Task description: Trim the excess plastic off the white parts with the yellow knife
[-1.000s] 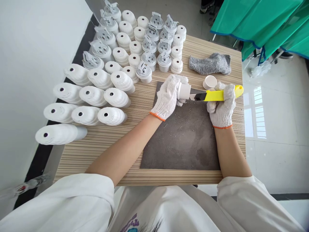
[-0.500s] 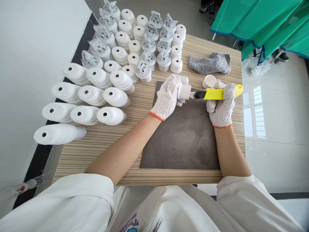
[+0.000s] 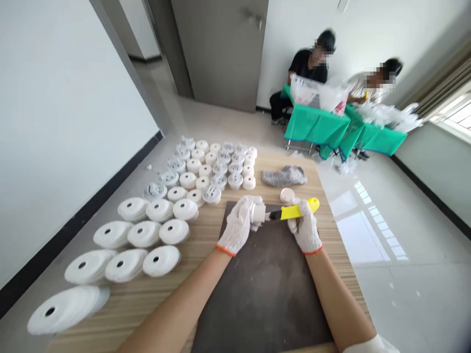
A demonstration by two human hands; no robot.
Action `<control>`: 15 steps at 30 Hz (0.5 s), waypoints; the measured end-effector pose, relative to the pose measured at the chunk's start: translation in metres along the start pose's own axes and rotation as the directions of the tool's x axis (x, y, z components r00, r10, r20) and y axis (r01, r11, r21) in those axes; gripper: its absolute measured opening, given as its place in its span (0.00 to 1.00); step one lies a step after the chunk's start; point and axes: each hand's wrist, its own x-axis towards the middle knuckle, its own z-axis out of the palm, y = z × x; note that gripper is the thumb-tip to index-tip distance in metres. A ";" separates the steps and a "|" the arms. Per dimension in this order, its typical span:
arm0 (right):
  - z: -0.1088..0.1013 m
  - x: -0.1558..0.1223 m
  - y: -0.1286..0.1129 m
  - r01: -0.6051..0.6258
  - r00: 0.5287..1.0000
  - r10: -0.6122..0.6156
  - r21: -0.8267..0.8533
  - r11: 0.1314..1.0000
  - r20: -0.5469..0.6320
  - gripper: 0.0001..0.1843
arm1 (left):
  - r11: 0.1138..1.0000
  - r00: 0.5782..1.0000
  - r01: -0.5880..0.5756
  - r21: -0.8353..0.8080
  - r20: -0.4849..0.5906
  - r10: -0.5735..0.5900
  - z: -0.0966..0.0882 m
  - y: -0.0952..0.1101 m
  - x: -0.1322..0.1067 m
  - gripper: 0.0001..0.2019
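Note:
My left hand (image 3: 239,223), in a white knit glove, is closed around a small white plastic cap (image 3: 258,213) above the far edge of a dark mat (image 3: 265,284). My right hand (image 3: 304,230), also gloved, grips a yellow utility knife (image 3: 294,211) whose blade points at the cap. Both hands hover close together over the mat.
The striped wooden table (image 3: 206,230) carries stacks of white round discs (image 3: 147,234) on the left and rows of small white caps (image 3: 217,169) at the far end. A grey cloth (image 3: 284,175) and a loose cap (image 3: 287,195) lie near the knife. Two people sit at green-covered tables (image 3: 331,128) farther back.
The view has tilted upward, so the room, a door and two seated people now show. My hands keep the same hold on cap and knife.

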 end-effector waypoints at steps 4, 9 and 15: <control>-0.001 0.000 0.004 -0.043 0.999 0.043 0.005 0.999 0.022 0.27 | 1.000 1.000 0.001 -0.012 -0.019 -0.002 0.003 0.000 -0.001 0.22; -0.001 0.007 0.008 -0.071 0.997 0.072 0.024 0.997 -0.030 0.31 | 0.998 0.999 -0.048 -0.039 -0.004 0.048 0.004 -0.006 0.003 0.21; -0.002 0.010 0.010 -0.115 0.992 0.117 0.036 0.993 -0.045 0.32 | 0.998 0.999 -0.048 -0.028 0.021 0.049 0.002 -0.001 -0.002 0.14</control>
